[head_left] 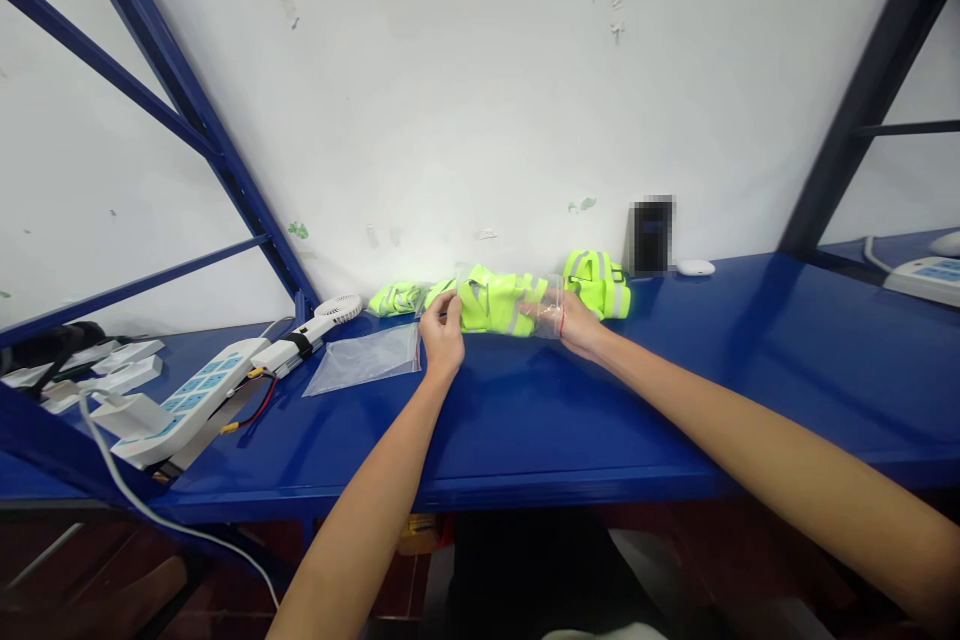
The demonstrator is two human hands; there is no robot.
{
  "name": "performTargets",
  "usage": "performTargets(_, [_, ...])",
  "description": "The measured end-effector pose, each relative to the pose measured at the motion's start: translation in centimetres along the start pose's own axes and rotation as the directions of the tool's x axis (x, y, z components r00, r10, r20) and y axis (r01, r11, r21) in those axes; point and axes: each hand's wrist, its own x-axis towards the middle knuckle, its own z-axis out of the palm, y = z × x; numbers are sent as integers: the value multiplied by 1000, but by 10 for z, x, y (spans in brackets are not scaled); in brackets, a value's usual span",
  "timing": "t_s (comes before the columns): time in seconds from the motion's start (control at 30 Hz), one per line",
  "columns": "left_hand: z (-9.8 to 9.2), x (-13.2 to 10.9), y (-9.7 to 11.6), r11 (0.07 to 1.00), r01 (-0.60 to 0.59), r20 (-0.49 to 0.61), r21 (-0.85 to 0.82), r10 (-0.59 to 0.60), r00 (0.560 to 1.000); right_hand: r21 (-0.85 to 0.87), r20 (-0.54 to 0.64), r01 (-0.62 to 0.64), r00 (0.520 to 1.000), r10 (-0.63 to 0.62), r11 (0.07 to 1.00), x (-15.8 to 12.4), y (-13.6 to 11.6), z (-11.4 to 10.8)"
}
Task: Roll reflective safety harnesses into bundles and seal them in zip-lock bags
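A bright yellow-green reflective vest (pixel 491 305) with grey stripes lies bunched inside a clear zip bag (pixel 551 310) above the blue table. My left hand (pixel 444 335) is closed on the left end of this bag, thumb and fingers pinching it. At the bag's mouth, by its red zip line, is my right hand (pixel 577 322); its fingers reach inside and show dimly through the plastic, against the vest. A second folded vest (pixel 598 285) sits just behind my right hand. Another yellow-green vest (pixel 397 298) lies left of my left hand, near a flat clear zip bag (pixel 364 360).
A white handheld fan (pixel 337 308), a power strip (pixel 199 400) and a cable with yellow connectors (pixel 259 400) lie on the left. Against the wall stands a dark blurred-out object (pixel 651 238), beside a small white case (pixel 695 268). Blue shelf posts (pixel 225 160) frame the table (pixel 525 430).
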Motion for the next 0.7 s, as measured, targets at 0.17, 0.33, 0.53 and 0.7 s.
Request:
performTargets(0.17, [0, 3, 7, 999, -4, -31, 49, 5, 1000, 84, -102, -56, 993, 65, 995, 3, -9, -1])
performTargets(0.33, [-23, 25, 22, 996, -34, -205, 81, 50, 977, 164, -175, 60, 984, -31, 985, 8, -16, -6])
performTargets(0.53, [-64, 30, 61, 937, -192, -155, 292, 245, 957, 165, -140, 205, 973, -183, 965, 6, -27, 14])
performTargets(0.7, [-104, 36, 69, 824, -265, -52, 500, 334, 941, 132, -190, 204, 966, -177, 970, 9, -39, 12])
